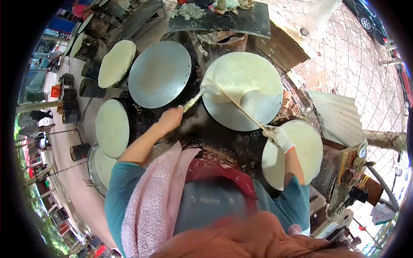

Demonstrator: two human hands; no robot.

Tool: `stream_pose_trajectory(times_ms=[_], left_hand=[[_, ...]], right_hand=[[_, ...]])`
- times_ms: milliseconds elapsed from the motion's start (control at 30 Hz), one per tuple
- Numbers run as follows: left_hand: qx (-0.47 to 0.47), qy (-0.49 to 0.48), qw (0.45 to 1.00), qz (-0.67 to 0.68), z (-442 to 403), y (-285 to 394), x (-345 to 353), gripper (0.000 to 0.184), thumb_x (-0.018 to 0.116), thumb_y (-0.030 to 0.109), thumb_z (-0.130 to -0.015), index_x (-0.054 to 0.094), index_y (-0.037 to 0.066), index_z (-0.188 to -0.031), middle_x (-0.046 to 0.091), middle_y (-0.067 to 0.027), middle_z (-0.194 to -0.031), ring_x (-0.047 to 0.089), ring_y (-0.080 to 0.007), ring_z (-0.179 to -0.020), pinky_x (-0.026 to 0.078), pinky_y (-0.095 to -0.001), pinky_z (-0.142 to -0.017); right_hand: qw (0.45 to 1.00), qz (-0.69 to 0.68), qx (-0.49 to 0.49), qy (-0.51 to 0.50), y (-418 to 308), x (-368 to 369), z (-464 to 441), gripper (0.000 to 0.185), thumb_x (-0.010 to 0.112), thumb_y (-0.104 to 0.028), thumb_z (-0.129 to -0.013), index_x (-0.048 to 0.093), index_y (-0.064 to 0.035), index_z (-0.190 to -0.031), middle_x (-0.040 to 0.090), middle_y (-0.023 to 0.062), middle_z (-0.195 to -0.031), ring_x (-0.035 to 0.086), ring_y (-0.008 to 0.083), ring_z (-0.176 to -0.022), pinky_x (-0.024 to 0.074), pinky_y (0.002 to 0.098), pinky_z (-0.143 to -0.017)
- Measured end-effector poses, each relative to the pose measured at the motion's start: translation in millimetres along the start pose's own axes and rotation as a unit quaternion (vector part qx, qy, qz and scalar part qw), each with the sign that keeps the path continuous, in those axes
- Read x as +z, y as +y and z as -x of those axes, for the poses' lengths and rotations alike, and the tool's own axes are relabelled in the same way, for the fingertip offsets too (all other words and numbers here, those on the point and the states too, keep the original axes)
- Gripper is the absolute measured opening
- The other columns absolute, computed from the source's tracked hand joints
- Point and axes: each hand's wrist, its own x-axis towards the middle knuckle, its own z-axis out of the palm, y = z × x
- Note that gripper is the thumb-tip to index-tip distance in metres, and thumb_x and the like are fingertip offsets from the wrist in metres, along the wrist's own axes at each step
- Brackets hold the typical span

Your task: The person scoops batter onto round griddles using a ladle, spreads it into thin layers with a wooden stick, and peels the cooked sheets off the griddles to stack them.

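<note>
My left hand [171,118] is bare and wraps around the handle of a ladle-like tool [192,100] whose grip looks bound in pale cloth. Its greyish head reaches the left rim of a large round griddle [254,112]; the head's exact shape is unclear. In a white, stained glove, my right hand [277,136] grips a thin wooden stick [239,105]. That stick slants up and left across the griddle, its far end close to the tool's head. Pale batter [245,69] coats most of the griddle, leaving bare metal along the lower part.
Left of centre stands a bare grey griddle [160,74]. Pale sheets cover other round plates at left [112,129] and lower right [299,150]. A dark board [219,21] with a crumpled cloth lies behind. Wire mesh [340,56] closes off the right side.
</note>
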Motion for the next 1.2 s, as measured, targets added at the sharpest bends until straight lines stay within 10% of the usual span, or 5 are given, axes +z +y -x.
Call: stream_pose_trajectory(times_ms=[433,633,900,1033,1200], left_hand=[[0.090,0.194,0.910,0.356,26.4,-93.4,-43.8,0.022,0.056,0.017,-0.092,0.055,-0.004,-0.099,0.055,-0.0186,-0.063,0.055,-0.0339,-0.054,0.042,-0.0388,-0.051],[0.084,0.162,0.871,0.457,37.0,-160.8,-26.9,0.018,0.056,0.013,-0.091,0.055,-0.004,-0.097,0.047,-0.0069,-0.062,0.043,-0.0132,-0.055,0.040,-0.0301,-0.052],[0.040,0.174,0.873,0.454,61.5,-167.5,-3.9,0.016,0.056,0.013,-0.090,0.056,-0.003,-0.095,0.049,-0.0057,-0.061,0.046,-0.0129,-0.054,0.041,-0.0288,-0.054],[0.031,0.176,0.872,0.455,64.0,-143.9,-5.6,0.012,0.055,0.012,-0.090,0.056,0.000,-0.090,0.050,-0.0053,-0.066,0.047,-0.0125,-0.060,0.041,-0.0281,-0.057],[-0.007,0.140,0.846,0.514,65.4,-98.3,-6.7,0.012,0.054,0.012,-0.091,0.054,0.001,-0.090,0.049,-0.0019,-0.066,0.045,-0.0110,-0.057,0.039,-0.0257,-0.054]], right_hand=[[0.850,-0.500,-0.047,0.161,-77.2,309.5,-139.0,0.025,0.061,-0.034,-0.090,0.062,-0.0106,-0.098,0.051,-0.0014,-0.062,0.047,0.0103,-0.047,0.0365,0.0255,-0.040],[0.835,-0.264,-0.099,0.472,-43.8,363.6,-225.7,0.036,0.055,-0.033,-0.092,0.059,-0.0022,-0.110,0.058,0.0047,-0.073,0.048,0.0124,-0.058,0.0416,0.0296,-0.057],[0.788,-0.383,-0.035,0.481,-63.5,352.0,-113.7,0.027,0.054,-0.034,-0.095,0.061,-0.0099,-0.084,0.052,-0.0026,-0.059,0.040,0.0078,-0.046,0.0314,0.0245,-0.044],[0.853,0.204,0.041,0.479,-2.6,355.3,-114.1,0.047,0.044,-0.048,-0.095,0.058,-0.0033,-0.099,0.065,0.0232,-0.084,0.064,0.0407,-0.082,0.0488,0.0478,-0.071],[0.825,0.141,0.060,0.544,14.7,277.7,-58.3,0.045,0.041,-0.043,-0.096,0.059,-0.0017,-0.100,0.065,0.0254,-0.085,0.063,0.0426,-0.081,0.0498,0.0494,-0.069]])
